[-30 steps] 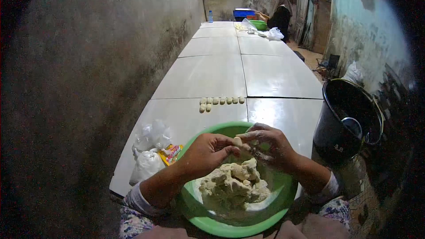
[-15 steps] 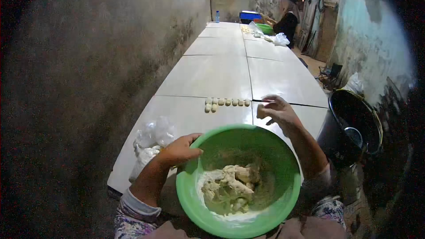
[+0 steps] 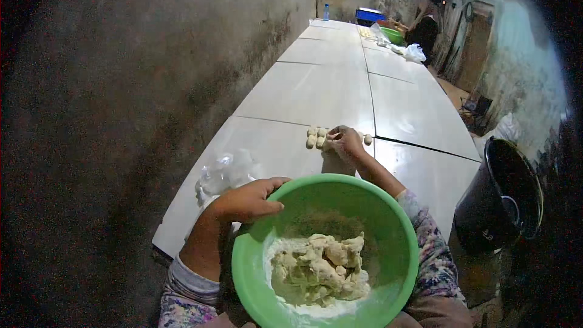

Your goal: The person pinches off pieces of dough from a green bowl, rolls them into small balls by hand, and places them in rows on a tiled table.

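A green plastic bowl (image 3: 401, 237) sits close to me, holding a lump of pale dough (image 3: 320, 265) on flour. My left hand (image 3: 248, 199) grips the bowl's left rim. My right hand (image 3: 346, 141) reaches out over the white tiled table (image 3: 328, 94), fingers curled down at a small row of dough balls (image 3: 316, 137). Its fingers touch the balls, and whether a piece is between them is hidden.
A crumpled clear plastic bag (image 3: 228, 171) lies left of the bowl. A black bucket (image 3: 501, 203) stands on the floor at the right. A rough grey wall (image 3: 139, 85) runs along the left. At the table's far end a person (image 3: 423, 27) works beside a green bowl (image 3: 395, 35) and a blue box (image 3: 368, 15).
My right hand left the dough in the bowl and moved forward onto the row of balls. My left hand shifted from the dough to the bowl's rim.
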`<control>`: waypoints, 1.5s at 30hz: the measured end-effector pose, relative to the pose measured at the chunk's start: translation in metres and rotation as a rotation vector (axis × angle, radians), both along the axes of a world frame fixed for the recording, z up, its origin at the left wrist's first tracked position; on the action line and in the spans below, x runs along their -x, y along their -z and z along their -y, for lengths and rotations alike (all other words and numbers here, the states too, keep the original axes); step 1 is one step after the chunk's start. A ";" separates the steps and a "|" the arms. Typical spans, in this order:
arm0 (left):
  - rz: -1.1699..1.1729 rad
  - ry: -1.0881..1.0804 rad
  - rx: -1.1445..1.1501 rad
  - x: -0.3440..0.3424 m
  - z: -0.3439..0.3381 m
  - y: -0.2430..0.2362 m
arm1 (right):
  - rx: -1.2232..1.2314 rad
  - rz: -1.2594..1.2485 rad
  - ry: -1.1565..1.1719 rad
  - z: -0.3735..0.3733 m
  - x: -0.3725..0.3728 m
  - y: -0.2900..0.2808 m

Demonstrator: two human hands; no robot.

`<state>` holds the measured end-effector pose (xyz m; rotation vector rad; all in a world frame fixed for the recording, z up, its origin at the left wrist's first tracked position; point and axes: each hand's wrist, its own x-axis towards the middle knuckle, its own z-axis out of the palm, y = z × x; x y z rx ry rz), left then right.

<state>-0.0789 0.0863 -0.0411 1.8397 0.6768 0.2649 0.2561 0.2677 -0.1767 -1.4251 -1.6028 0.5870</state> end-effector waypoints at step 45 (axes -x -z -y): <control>-0.048 -0.161 0.052 0.025 0.009 0.007 | -0.169 0.225 0.085 0.104 0.056 -0.099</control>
